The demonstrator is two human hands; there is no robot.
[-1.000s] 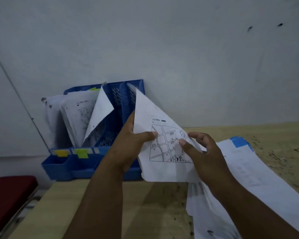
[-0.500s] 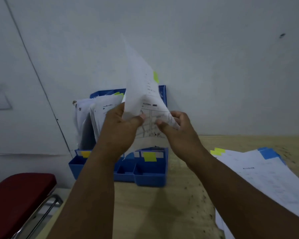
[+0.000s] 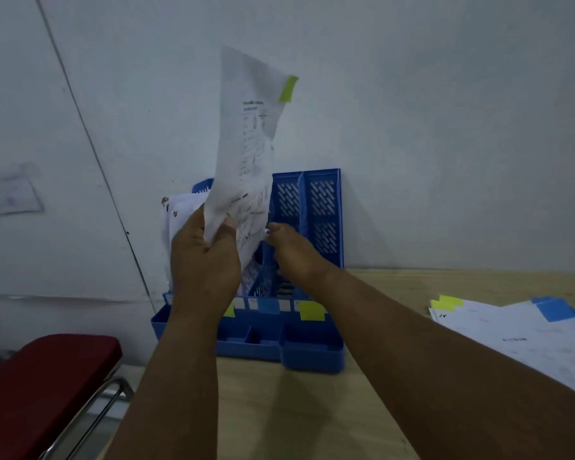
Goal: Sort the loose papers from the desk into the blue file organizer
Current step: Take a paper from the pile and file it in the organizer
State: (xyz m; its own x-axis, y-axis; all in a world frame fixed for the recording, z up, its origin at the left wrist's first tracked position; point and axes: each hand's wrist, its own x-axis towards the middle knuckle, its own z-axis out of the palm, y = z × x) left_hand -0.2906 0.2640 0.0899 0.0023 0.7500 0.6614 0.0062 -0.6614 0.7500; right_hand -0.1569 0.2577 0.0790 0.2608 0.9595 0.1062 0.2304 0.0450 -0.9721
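Pretty dim shot overall, everything is leaning bluish-grey and a bit murky. Light seems to be coming from above and behind the camera, since the forearms are throwing soft shadows forward onto the desk [image 3: 312, 410] toward the blue file organizer [image 3: 312, 346]. No glare anywhere. The raised sheet [image 3: 249, 134] is looking soft, its print smearing too much to read. The wide lens is bending the wall seam [image 3: 90, 144] at the left, and the corners are going darker.

Perforated plastic organizer [image 3: 319, 207], wooden desk [image 3: 312, 410]
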